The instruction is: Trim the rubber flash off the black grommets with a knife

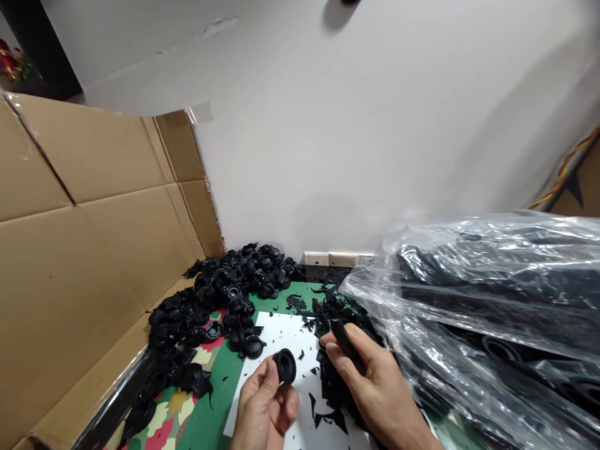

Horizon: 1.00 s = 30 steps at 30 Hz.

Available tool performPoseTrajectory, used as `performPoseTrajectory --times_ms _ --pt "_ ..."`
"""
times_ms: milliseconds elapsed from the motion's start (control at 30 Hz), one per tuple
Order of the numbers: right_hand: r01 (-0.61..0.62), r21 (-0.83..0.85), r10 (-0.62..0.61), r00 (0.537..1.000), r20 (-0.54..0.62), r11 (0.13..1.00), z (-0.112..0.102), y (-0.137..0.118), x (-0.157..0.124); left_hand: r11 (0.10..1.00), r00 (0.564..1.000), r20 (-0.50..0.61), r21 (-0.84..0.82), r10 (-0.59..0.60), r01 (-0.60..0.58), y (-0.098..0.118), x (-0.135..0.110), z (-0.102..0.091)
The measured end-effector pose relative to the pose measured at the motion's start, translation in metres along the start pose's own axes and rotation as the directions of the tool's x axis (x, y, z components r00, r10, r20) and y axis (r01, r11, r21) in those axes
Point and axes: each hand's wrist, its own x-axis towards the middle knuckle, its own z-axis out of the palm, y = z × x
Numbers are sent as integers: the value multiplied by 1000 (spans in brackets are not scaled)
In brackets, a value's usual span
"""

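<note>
My left hand [262, 406] is closed on a round black ribbed rubber piece [285, 367], pinched between thumb and fingers with its ringed opening facing right. To its right, my right hand [379, 387] grips a slim black stick-like tool [345, 345]; its exact kind is not clear. The two hands are apart, both over a white sheet [276, 331] strewn with thin black scraps [330, 420]. More scraps lie heaped beside and partly behind my right hand.
A pile of similar black rubber pieces [234, 287] lies to the left on a green and patterned surface [222, 381]. An opened cardboard box [103, 187] walls off the left. On the right, a clear plastic bag [469, 300] holds black parts. White sockets [344, 259] line the wall's base.
</note>
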Motion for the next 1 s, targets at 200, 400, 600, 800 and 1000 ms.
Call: performPoseTrajectory --times_ms 200,400,600,800,1000 --pt "-33 137 35 999 -11 990 -2 -3 -5 997 998 15 -49 -63 64 -3 1 -3" --pt "-94 81 90 994 58 992 -3 -4 -4 988 994 41 -107 -105 109 -7 2 -7" --pt "-43 3 41 983 180 999 11 -6 -9 997 996 77 -47 -51 55 -6 -1 -4" --pt "281 -352 -247 959 137 893 22 6 -13 999 1000 12 49 1 -2 0 -8 5" --pt "497 -607 -568 818 88 620 31 15 -15 976 994 5 186 112 -111 -2 -4 2"
